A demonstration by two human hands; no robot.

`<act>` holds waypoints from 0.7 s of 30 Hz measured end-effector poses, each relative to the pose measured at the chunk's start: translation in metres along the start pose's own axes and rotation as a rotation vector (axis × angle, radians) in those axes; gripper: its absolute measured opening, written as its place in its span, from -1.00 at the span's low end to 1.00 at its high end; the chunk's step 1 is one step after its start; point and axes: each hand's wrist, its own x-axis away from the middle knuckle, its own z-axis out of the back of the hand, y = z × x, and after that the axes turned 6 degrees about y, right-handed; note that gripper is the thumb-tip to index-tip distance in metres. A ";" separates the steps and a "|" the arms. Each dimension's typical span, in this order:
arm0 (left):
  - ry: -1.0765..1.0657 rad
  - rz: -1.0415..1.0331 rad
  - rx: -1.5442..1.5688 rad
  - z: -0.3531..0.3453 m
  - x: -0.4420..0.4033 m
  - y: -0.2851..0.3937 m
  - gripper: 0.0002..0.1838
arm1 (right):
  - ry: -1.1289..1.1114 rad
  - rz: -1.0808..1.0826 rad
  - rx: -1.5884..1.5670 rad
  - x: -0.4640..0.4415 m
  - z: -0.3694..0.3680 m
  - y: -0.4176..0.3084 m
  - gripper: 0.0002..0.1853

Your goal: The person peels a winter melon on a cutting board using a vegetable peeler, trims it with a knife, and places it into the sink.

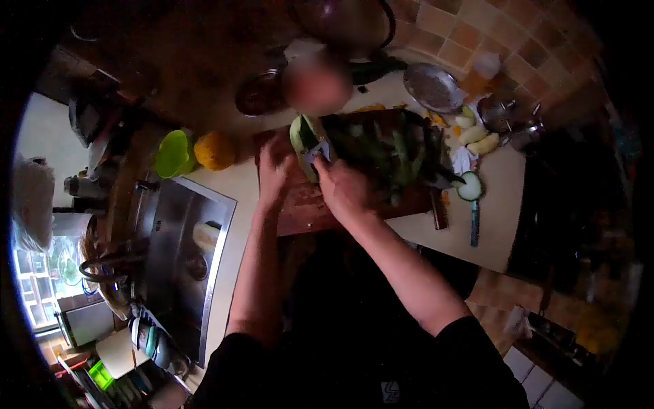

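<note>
Left hand (274, 168): beside green vegetable (298, 134), blurred, grip cannot be told | Right hand (345, 189): clasping small tool (316, 151) | Done: green strips (403, 155) heaped on board (303, 213) | Outstanding: vegetable, seemingly part-pared

Single head cam, wide fisheye, looks forward-down, close in: board (303, 210) at 12 o'clock, sink (176, 245) at 8.
</note>
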 end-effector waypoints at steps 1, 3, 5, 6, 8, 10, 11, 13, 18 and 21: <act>0.046 -0.054 -0.062 0.000 -0.021 0.007 -0.48 | -0.054 -0.008 -0.041 -0.001 -0.001 -0.005 -0.67; 0.023 -0.129 -0.217 -0.010 -0.056 0.030 -0.58 | -0.109 0.009 -0.074 -0.007 0.007 -0.008 -0.67; -0.125 -0.156 -0.409 -0.026 -0.076 0.044 -0.62 | -0.080 0.085 -0.036 -0.005 0.018 -0.011 -0.67; -0.207 -0.101 -0.500 -0.032 -0.080 0.051 -0.60 | -0.044 0.137 -0.003 -0.004 0.022 -0.014 -0.68; -0.384 0.016 -0.679 -0.042 -0.085 0.056 -0.48 | -0.142 0.027 0.019 -0.008 0.024 -0.016 -0.69; -0.345 -0.121 -0.800 -0.044 -0.084 0.048 -0.40 | -0.159 0.011 0.047 -0.010 0.025 -0.014 -0.69; -0.330 -0.190 -0.859 -0.045 -0.082 0.044 -0.35 | -0.125 0.051 0.065 -0.009 0.025 -0.011 -0.67; -0.335 -0.189 -0.869 -0.047 -0.079 0.043 -0.34 | -0.125 0.066 0.097 -0.005 0.029 -0.010 -0.65; -0.201 -0.351 -0.893 -0.056 -0.084 0.023 -0.38 | -0.208 -0.060 0.074 -0.014 0.031 -0.011 -0.65; -0.164 -0.381 -0.874 -0.059 -0.081 0.021 -0.42 | -0.338 -0.224 -0.024 -0.018 0.044 -0.012 -0.66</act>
